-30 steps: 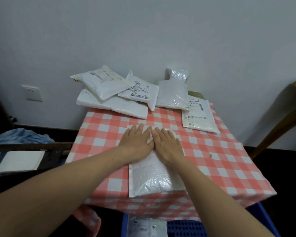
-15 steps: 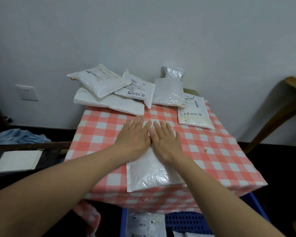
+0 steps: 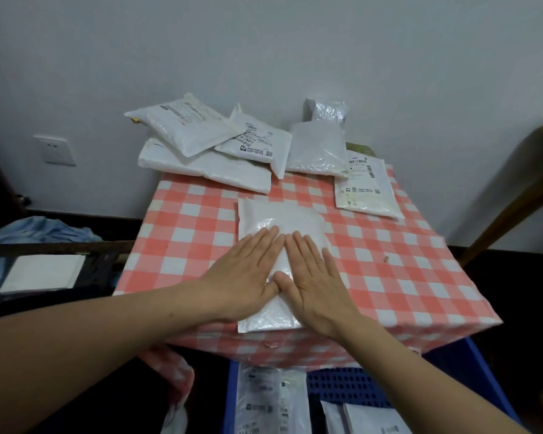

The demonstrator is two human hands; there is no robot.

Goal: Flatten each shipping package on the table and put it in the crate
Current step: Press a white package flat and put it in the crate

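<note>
Head view: left hand (image 3: pixel 245 278) and right hand (image 3: pixel 314 280), fingers straight together, press the package (image 3: pixel 279 220), which could slide off the table (image 3: pixel 405 277) edge.

Wall socket (image 3: pixel 54 149), crumpled blue cloth (image 3: pixel 41 228) at left, wooden furniture (image 3: pixel 514 195) at right

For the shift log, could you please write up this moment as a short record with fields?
In work: white mailer, lying flat near the table's front edge
Hands: left hand and right hand side by side, fingers straight, pressing on the mailer
Waiting: pile of packages at the back of the table; labelled package at back right
Table cover: checked cloth, red and white
Crate: blue crate below the front edge, with stored packages inside
</note>
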